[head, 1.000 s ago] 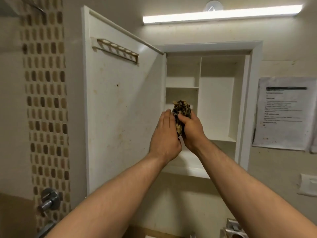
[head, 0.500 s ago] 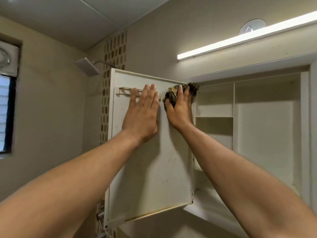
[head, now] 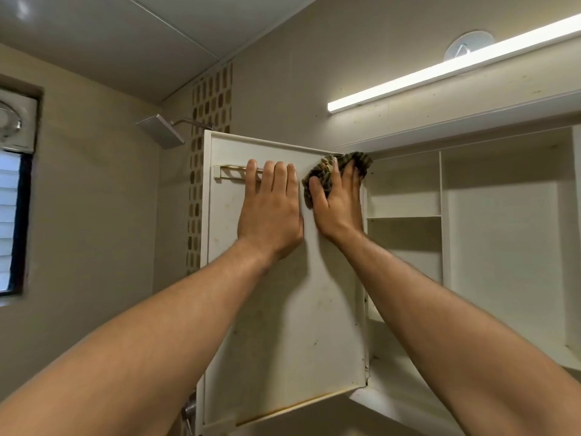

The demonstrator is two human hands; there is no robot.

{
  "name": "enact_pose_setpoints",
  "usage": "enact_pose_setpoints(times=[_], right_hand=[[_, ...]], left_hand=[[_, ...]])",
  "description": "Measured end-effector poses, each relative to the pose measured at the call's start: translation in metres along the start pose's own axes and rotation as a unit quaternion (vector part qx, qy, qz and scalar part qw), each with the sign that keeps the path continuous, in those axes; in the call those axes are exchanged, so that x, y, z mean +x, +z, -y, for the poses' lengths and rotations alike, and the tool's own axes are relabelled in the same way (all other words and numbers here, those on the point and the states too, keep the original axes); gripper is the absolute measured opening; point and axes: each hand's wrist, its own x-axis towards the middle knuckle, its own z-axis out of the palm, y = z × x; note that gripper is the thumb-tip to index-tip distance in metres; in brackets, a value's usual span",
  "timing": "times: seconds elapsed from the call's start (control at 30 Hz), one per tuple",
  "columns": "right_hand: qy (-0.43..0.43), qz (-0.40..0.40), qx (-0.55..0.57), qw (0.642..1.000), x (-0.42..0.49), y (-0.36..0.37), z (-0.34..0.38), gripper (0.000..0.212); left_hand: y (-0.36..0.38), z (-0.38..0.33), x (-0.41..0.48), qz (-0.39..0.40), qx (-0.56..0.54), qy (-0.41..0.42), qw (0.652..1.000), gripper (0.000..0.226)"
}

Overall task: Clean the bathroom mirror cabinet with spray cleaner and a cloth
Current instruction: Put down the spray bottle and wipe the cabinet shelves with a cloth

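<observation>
The white cabinet door [head: 283, 325] stands swung open, its stained inner face toward me. My right hand [head: 338, 202] presses a crumpled brown patterned cloth [head: 327, 171] against the door's top right corner, near the hinge edge. My left hand [head: 272, 212] lies flat on the door beside it, fingers together, fingertips over a small rack [head: 231, 171] fixed near the top. The open cabinet [head: 440, 215] with bare white shelves is to the right. No spray cleaner is in view.
A lit tube lamp [head: 440, 70] runs above the cabinet. A square shower head [head: 161, 131] juts out left of the door, beside a strip of mosaic tiles [head: 209, 99]. A window [head: 12, 221] and a fan [head: 12, 121] are at the far left.
Both hands rose from in front of the cabinet's shelves to the top of the door; the left hand let go of the cloth and went flat. My view tilted upward and left.
</observation>
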Motion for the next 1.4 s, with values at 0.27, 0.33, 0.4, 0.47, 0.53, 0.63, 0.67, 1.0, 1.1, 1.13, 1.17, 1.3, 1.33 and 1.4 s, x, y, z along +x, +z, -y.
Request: enact_pose_setpoints(times=[0.27, 0.33, 0.4, 0.47, 0.53, 0.63, 0.67, 1.0, 1.1, 1.13, 1.17, 1.3, 1.33, 1.4], right_hand=[[-0.24, 0.086, -0.17, 0.952, -0.05, -0.005, -0.047, 0.071], [-0.167, 0.053, -0.223, 0.959, -0.052, -0.009, -0.058, 0.075], [-0.084, 0.021, -0.239, 0.967, -0.039, -0.009, -0.051, 0.077], [-0.034, 0.004, -0.188, 0.981, -0.015, -0.004, -0.026, 0.082], [-0.006, -0.001, -0.106, 0.994, 0.004, 0.004, 0.001, 0.081], [-0.112, 0.001, -0.084, 0.99, -0.006, 0.009, 0.005, 0.075], [-0.175, 0.017, -0.101, 0.979, -0.018, 0.008, -0.004, 0.072], [-0.02, -0.026, -0.144, 0.989, -0.005, 0.004, -0.004, 0.078], [0.023, -0.044, -0.105, 0.993, 0.005, 0.014, 0.014, 0.074], [0.021, -0.05, -0.113, 0.992, -0.003, 0.014, 0.012, 0.073], [0.012, -0.057, -0.13, 0.99, -0.014, 0.012, 0.007, 0.073], [0.005, -0.048, -0.181, 0.982, -0.041, -0.001, -0.019, 0.071], [0.013, -0.052, -0.172, 0.984, -0.035, -0.001, -0.018, 0.068], [0.051, -0.075, -0.109, 0.99, -0.015, 0.002, -0.003, 0.063]], left_hand=[[0.003, 0.007, -0.002, 0.008, -0.016, 0.015, 1.0, 0.066], [0.001, 0.007, -0.002, 0.005, -0.03, 0.013, 0.999, 0.065], [0.0, 0.006, -0.003, 0.003, -0.03, 0.01, 0.999, 0.065], [0.0, 0.005, -0.003, 0.0, -0.028, 0.01, 1.0, 0.065], [0.001, 0.005, -0.003, -0.003, -0.025, 0.01, 1.0, 0.065], [0.002, 0.008, -0.003, -0.006, -0.029, 0.011, 0.999, 0.064], [0.002, 0.009, -0.004, -0.003, -0.028, 0.014, 1.0, 0.065], [0.0, 0.002, -0.005, 0.006, -0.024, -0.003, 1.0, 0.069], [-0.001, 0.005, -0.005, 0.006, -0.023, -0.001, 1.0, 0.068], [-0.001, 0.006, -0.006, 0.008, -0.025, 0.003, 1.0, 0.068], [-0.002, 0.007, -0.006, 0.007, -0.028, 0.008, 1.0, 0.068], [-0.006, 0.01, -0.006, -0.001, -0.052, 0.016, 0.999, 0.066], [-0.006, 0.011, -0.006, -0.004, -0.056, 0.015, 0.998, 0.066], [-0.004, 0.014, -0.006, -0.005, -0.065, 0.02, 0.998, 0.066]])
